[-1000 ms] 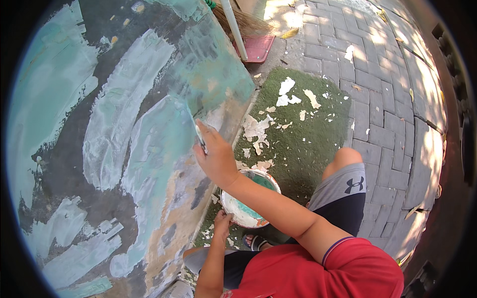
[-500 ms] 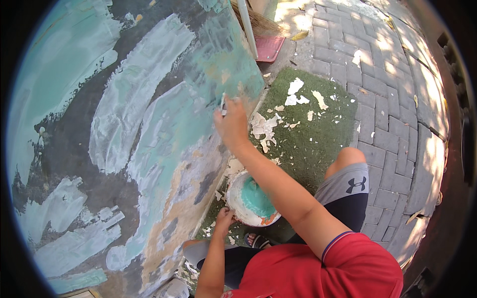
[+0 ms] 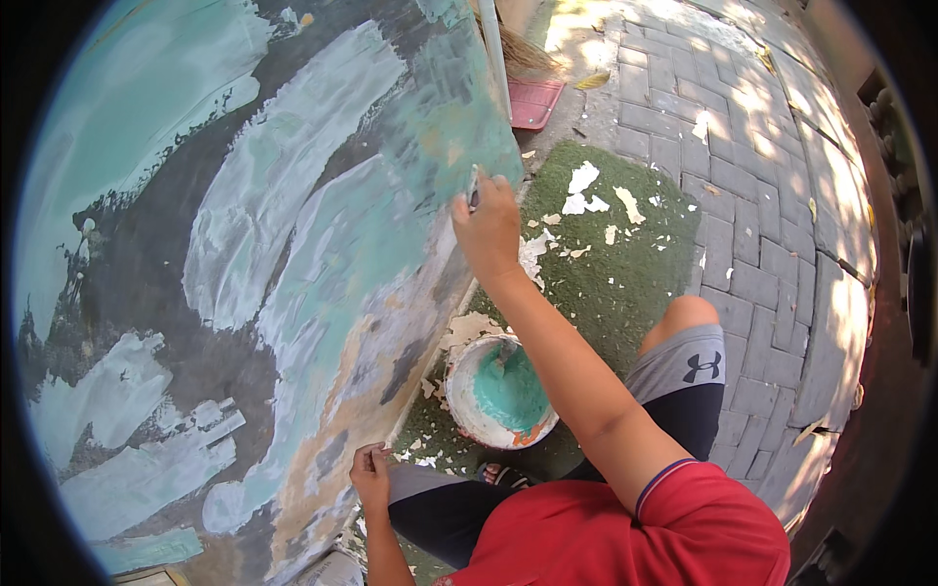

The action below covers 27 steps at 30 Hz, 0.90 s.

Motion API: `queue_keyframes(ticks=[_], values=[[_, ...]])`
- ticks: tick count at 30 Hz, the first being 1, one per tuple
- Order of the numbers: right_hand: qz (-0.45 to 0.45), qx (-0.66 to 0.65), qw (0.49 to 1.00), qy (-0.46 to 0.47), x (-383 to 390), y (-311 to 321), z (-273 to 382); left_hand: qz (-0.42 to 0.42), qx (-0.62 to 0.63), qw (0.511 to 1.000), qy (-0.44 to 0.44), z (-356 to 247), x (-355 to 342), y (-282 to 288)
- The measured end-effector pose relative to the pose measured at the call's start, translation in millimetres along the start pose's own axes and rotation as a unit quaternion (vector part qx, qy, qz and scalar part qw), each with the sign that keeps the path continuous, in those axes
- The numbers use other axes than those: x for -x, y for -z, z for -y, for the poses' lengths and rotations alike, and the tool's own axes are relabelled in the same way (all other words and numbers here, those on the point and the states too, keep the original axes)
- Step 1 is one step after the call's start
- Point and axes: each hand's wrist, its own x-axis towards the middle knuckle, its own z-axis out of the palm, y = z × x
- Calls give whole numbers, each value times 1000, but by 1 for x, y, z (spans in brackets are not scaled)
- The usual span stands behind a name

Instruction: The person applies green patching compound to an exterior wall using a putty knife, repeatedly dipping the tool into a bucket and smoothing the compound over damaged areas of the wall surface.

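Note:
My right hand (image 3: 486,210) grips a thin scraper (image 3: 474,195) against the right part of a wall (image 3: 225,244) smeared with pale mint and white coating over dark grey, with beige patches along its lower edge. A round white bucket (image 3: 469,400) of mint paste stands on the ground below my right forearm, with a grey blade or stick in it. Left of the bucket, my left hand (image 3: 369,465) is beside the wall's lower edge, fingers curled; what they may hold is too small to make out.
A green mat (image 3: 616,264) strewn with white flakes lies between the wall and grey pavers (image 3: 743,234). A straw broom (image 3: 528,49) and pink dustpan (image 3: 535,100) are beyond the wall's corner. My legs are bent at the lower right. A white container (image 3: 327,568) sits at bottom.
My right hand has moved up and rightward along the wall with the scraper. My left hand has let go of the bucket's rim and moved left and down, toward the wall's lower edge.

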Motion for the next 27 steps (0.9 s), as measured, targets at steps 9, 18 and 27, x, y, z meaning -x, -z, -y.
queue_keyframes(ticks=[9, 18, 27], values=[[42, -113, 990, 78, 62, 5, 96, -16, -10, 1000, -23, 12, 5, 7], [-44, 44, 996, 57, -13, -11, 8, -8, -4, 999, -40, 3, -4, -9], [-3, -117, 986, 118, 43, 2, 113, -10, 1, 999, -33, 8, -6, -4]])
